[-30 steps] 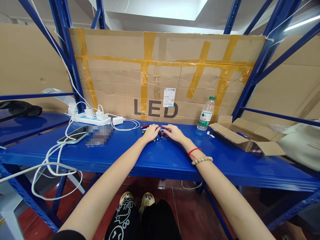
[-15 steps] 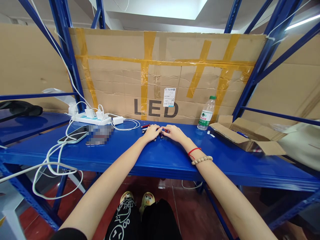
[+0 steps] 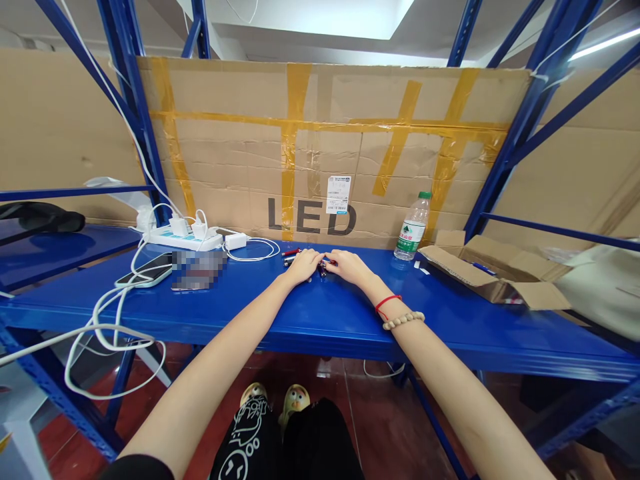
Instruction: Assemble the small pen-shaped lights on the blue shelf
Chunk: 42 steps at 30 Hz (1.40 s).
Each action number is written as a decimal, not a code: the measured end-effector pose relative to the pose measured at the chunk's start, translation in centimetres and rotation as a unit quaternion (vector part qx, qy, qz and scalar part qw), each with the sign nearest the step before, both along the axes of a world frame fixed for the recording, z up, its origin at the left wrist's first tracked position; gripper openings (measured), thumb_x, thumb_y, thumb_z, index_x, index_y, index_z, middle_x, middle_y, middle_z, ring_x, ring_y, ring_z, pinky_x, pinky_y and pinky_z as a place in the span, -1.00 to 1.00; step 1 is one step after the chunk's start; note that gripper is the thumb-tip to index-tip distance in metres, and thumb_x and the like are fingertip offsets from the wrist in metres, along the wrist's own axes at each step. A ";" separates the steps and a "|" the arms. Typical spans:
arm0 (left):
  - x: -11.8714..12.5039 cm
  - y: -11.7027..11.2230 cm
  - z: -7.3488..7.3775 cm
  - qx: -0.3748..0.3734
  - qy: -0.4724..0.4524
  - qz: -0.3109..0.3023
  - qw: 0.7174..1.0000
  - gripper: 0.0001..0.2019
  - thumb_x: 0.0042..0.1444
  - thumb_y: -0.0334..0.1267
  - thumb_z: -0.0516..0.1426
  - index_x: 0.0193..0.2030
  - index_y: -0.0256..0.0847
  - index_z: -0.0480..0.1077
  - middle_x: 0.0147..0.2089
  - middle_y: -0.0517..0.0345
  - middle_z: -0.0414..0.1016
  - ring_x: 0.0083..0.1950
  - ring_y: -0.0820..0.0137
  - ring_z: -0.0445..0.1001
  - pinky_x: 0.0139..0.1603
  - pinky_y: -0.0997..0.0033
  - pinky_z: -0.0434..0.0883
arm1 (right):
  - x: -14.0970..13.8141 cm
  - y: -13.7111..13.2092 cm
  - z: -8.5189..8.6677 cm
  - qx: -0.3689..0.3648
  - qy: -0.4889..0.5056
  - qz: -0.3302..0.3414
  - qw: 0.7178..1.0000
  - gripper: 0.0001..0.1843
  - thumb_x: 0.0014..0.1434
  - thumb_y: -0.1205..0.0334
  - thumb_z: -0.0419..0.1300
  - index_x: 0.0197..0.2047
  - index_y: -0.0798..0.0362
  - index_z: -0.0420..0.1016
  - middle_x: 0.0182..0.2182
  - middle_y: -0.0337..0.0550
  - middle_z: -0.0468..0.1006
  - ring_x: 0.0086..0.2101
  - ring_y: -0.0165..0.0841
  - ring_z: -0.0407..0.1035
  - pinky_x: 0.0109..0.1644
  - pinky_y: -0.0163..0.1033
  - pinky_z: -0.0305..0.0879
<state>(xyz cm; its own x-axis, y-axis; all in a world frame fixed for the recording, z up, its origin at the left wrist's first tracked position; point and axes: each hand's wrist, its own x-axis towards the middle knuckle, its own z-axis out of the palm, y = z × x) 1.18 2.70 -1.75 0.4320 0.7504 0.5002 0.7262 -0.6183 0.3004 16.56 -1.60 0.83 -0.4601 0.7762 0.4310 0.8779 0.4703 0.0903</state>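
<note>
A small cluster of slim pens, red, dark and silver, lies on the blue tabletop, partly covered by both hands. My left hand (image 3: 303, 267) curves over the pile, its fingers bent around it. A red pen (image 3: 291, 252) and a silver-and-dark pen (image 3: 289, 261) stick out to its left. From the other side my right hand (image 3: 349, 265) closes in, thumb and fingers around the right end of the cluster. Dark pen ends (image 3: 323, 270) show between the hands. The fingertips of the two hands almost meet. How many pens each hand grips is hidden.
A power strip (image 3: 186, 238) with white chargers and cables stands at the left, behind a phone (image 3: 146, 271) and a blurred-out flat object (image 3: 197, 270). Right of the hands are a water bottle (image 3: 413, 228), white paper scraps (image 3: 421, 268) and an open cardboard box (image 3: 463, 270). A large cardboard sheet (image 3: 225, 160) backs the table.
Both hands stay in nearly the same place over the pens. Their fingers have shifted slightly, and less red shows between the hands.
</note>
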 end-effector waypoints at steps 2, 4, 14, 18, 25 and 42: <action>0.0 0.1 -0.1 0.000 -0.007 -0.004 1.000 -0.63 0.23 -0.18 -0.18 -0.33 -0.19 0.41 -0.26 0.12 0.41 -0.16 0.35 0.30 -0.08 0.34 0.22 | 0.0 0.0 0.0 -0.002 0.007 0.003 1.000 -0.76 0.21 0.17 -0.01 -0.33 0.07 0.43 -0.39 -0.14 0.43 -0.40 -0.42 0.29 -0.44 -0.34 -0.03; 0.0 0.1 -0.1 -0.002 -0.016 -0.013 1.000 -0.63 0.23 -0.18 -0.18 -0.34 -0.19 0.41 -0.27 0.13 0.41 -0.17 0.36 0.30 -0.07 0.33 0.22 | 0.1 0.0 0.1 -0.002 0.016 0.006 1.000 -0.76 0.21 0.21 -0.01 -0.34 0.07 0.44 -0.39 -0.15 0.42 -0.40 -0.43 0.28 -0.42 -0.35 -0.02; 0.1 -0.2 0.6 -0.009 -0.106 -0.048 0.993 -0.75 0.08 -0.11 0.05 -0.34 -0.22 0.44 -0.34 0.13 0.43 -0.27 0.40 0.34 -0.17 0.40 0.28 | 0.5 0.4 -0.3 0.014 0.140 0.052 0.989 -0.67 0.27 0.20 -0.14 -0.14 0.03 0.41 -0.37 -0.16 0.39 -0.36 -0.41 0.28 -0.32 -0.36 0.11; 0.0 -0.1 0.7 -0.013 -0.119 -0.060 0.991 -0.77 0.03 -0.12 0.10 -0.37 -0.23 0.47 -0.38 0.13 0.44 -0.30 0.42 0.37 -0.20 0.42 0.30 | 0.6 0.5 -0.3 0.014 0.162 0.076 0.984 -0.67 0.27 0.20 -0.14 -0.12 0.03 0.41 -0.37 -0.16 0.39 -0.32 -0.40 0.29 -0.27 -0.36 0.14; 0.0 -0.4 0.9 -0.022 -0.140 -0.051 0.989 -0.76 -0.06 -0.11 0.18 -0.44 -0.27 0.49 -0.40 0.12 0.46 -0.35 0.43 0.39 -0.27 0.45 0.31 | 0.5 0.5 -0.2 0.005 0.159 0.091 0.983 -0.67 0.27 0.19 -0.12 -0.10 0.03 0.44 -0.38 -0.16 0.39 -0.33 -0.40 0.29 -0.26 -0.35 0.15; -0.5 -2.5 1.8 0.040 0.054 0.123 0.990 -0.74 0.00 -0.14 0.03 -0.39 -0.21 0.48 -0.23 -0.02 0.47 -0.09 0.17 0.34 -0.01 0.14 0.22 | 1.0 0.2 -0.5 -0.097 0.084 -0.167 0.978 -0.66 0.22 0.08 -0.06 -0.24 -0.05 0.53 -0.25 -0.08 0.54 -0.18 -0.26 0.38 -0.24 -0.26 0.22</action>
<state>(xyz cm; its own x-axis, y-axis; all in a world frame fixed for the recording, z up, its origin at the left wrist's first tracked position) 0.71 0.20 0.08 0.2957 0.7992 0.5233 0.8831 -0.4376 0.1693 17.55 -1.42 0.35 -0.1033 0.9458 0.3080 0.9801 0.1496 -0.1306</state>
